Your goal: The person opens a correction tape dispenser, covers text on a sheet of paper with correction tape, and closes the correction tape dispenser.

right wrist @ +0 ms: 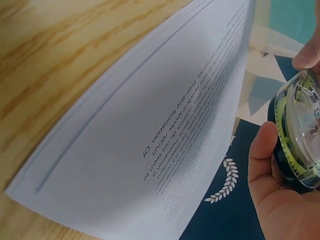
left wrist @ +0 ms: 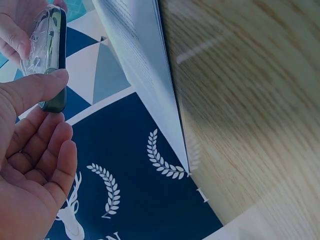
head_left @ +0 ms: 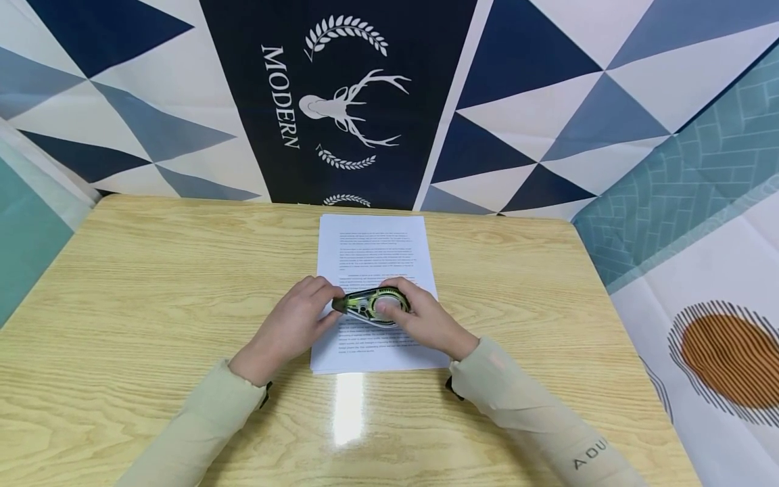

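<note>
A correction tape dispenser [head_left: 364,306] with a clear casing and green inner wheels is held over the printed sheets [head_left: 389,352]. Its wide end sits in my right hand [head_left: 429,320], with the thumb on the casing in the head view. My left hand [head_left: 297,319] pinches the narrow dark tip between thumb and forefinger; its other fingers are loosely curled below in the left wrist view. The right wrist view has the dispenser's rounded end [right wrist: 295,135] against the right hand's fingers [right wrist: 264,150]. Part of the text is hidden behind hands and dispenser.
The sheets lie stacked on a wooden table [head_left: 182,284], slightly uneven at the edges. Behind the table hangs a patterned cloth [head_left: 511,101] with triangles and a deer head print. Another cloth [head_left: 700,284] hangs at the right side.
</note>
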Demonstrator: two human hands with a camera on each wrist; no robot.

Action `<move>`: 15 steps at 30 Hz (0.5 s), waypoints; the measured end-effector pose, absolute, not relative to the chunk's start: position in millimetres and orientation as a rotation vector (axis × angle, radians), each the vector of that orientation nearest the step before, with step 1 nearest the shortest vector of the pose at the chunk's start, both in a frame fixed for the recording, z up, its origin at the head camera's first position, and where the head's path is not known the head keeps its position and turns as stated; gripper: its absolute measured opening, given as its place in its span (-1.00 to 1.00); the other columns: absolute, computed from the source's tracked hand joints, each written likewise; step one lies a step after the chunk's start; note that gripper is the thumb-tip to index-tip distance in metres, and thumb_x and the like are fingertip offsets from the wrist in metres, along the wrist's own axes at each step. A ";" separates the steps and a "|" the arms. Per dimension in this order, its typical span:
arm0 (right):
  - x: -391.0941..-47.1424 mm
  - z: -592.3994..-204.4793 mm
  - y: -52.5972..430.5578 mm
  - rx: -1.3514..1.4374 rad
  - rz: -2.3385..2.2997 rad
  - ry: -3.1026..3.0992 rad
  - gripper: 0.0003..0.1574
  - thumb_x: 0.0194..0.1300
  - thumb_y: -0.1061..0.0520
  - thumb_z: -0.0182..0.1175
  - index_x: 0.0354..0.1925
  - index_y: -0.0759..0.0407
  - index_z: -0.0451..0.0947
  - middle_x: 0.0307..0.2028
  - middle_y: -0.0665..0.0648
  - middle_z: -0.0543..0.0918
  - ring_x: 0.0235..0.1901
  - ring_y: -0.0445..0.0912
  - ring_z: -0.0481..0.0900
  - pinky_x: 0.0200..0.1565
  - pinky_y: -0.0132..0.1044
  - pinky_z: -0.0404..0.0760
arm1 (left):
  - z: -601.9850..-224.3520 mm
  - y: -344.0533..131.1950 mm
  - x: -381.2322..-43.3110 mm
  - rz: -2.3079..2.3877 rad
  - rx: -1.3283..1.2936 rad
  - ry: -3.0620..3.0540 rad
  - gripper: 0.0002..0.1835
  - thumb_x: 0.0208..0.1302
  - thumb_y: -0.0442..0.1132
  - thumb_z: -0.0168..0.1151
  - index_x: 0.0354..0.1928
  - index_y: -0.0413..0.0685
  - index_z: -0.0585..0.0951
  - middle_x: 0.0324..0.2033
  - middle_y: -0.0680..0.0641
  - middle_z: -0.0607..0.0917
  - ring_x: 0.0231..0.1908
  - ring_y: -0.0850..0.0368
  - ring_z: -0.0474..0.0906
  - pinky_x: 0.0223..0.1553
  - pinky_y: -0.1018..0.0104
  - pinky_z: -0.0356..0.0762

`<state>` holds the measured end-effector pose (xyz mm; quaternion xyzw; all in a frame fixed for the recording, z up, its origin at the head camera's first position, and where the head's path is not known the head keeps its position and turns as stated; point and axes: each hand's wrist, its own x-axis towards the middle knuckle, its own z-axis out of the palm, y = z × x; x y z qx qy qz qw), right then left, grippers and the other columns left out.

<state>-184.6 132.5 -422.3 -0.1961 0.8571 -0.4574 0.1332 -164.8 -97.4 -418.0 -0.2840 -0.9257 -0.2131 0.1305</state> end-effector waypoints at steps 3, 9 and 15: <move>-184.5 -422.3 132.4 -0.569 -1.331 2.483 -0.57 0.33 -0.05 0.10 0.12 0.04 0.40 -0.05 0.05 0.56 -0.12 -0.11 0.50 -0.03 -0.21 0.47 | -416.9 -97.8 -164.5 -0.625 -0.822 -2.693 -0.73 0.07 -0.25 0.38 -0.17 -0.15 0.62 -0.26 -0.01 0.62 -0.20 0.10 0.51 -0.09 0.23 0.49; -184.5 -421.2 133.3 -0.557 -1.321 2.476 -0.58 0.33 -0.06 0.11 0.10 0.03 0.40 -0.06 0.06 0.57 -0.13 -0.11 0.50 -0.05 -0.22 0.48 | -417.4 -98.6 -165.0 -0.618 -0.832 -2.692 -0.74 0.07 -0.26 0.38 -0.17 -0.14 0.63 -0.26 0.00 0.62 -0.20 0.11 0.51 -0.09 0.23 0.49; -183.5 -417.9 134.8 -0.560 -1.313 2.455 -0.60 0.35 -0.05 0.08 0.10 0.02 0.40 -0.08 0.06 0.58 -0.17 -0.11 0.51 -0.10 -0.25 0.50 | -417.3 -99.6 -164.7 -0.618 -0.848 -2.691 -0.74 0.06 -0.26 0.39 -0.18 -0.13 0.63 -0.27 0.00 0.62 -0.20 0.11 0.51 -0.09 0.23 0.50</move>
